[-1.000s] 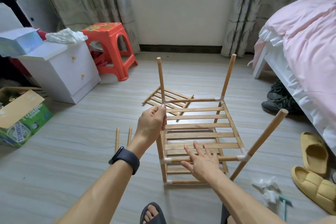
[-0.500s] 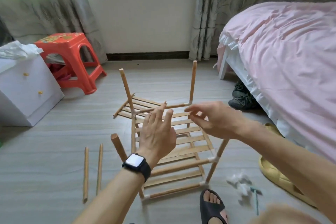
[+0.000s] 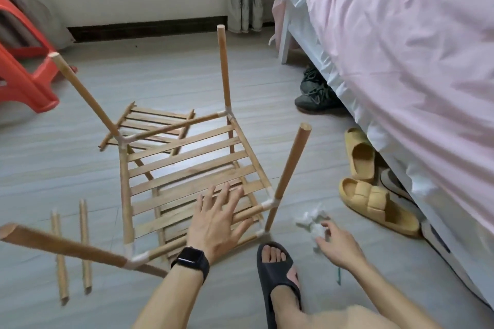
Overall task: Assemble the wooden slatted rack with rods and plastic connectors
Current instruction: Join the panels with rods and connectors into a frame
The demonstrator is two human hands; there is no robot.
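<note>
Far left, a red stool [image 3: 24,83]; nearer, two loose rods [image 3: 60,256] lie side by side on the floor. Centre floor, there's the rack [image 3: 187,168], four posts poking up out of white connectors [image 3: 268,204], with a spare slatted shelf [image 3: 149,125] flat behind it. Left hand [image 3: 216,219]: fingers spread wide, palm down over the near slats and front rail, gripping nothing. Right hand [image 3: 336,243] sits low by crumpled white wrapping [image 3: 311,219], fingers loosely bent, nothing pinched. Yellow slippers [image 3: 374,205] lie beside the bed [image 3: 401,61] at right.
</note>
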